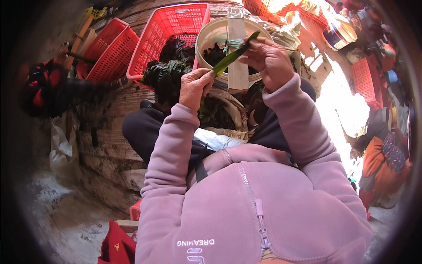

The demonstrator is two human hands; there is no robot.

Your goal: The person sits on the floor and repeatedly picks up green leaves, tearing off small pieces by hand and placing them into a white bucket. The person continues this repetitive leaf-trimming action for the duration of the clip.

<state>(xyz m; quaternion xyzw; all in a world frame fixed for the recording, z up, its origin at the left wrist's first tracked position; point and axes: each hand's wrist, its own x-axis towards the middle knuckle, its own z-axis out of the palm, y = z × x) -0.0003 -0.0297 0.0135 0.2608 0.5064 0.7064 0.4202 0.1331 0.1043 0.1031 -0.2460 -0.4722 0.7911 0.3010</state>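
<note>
A long green strip of what looks like seaweed (232, 59) is stretched between my two hands. My left hand (194, 86) pinches its lower end between thumb and fingers. Near the upper tip, my right hand (269, 62) grips it with thumb and fingertips. Below the strip stands a white plastic bucket (199, 49) with dark strips inside. A flat board (238, 79) lies across the bucket, wound with pale green string (234, 43). Left of the bucket, a red plastic crate (165, 19) holds dark, wet-looking fronds (168, 71). An open sack (237, 107) with dark pieces sits between my legs.
At the left, a person in red and black (46, 82) sits beside nested red crates (110, 49). To the right are a labelled white bucket (341, 34), another red crate (366, 82) and a white bag (354, 115). More people are along the right edge.
</note>
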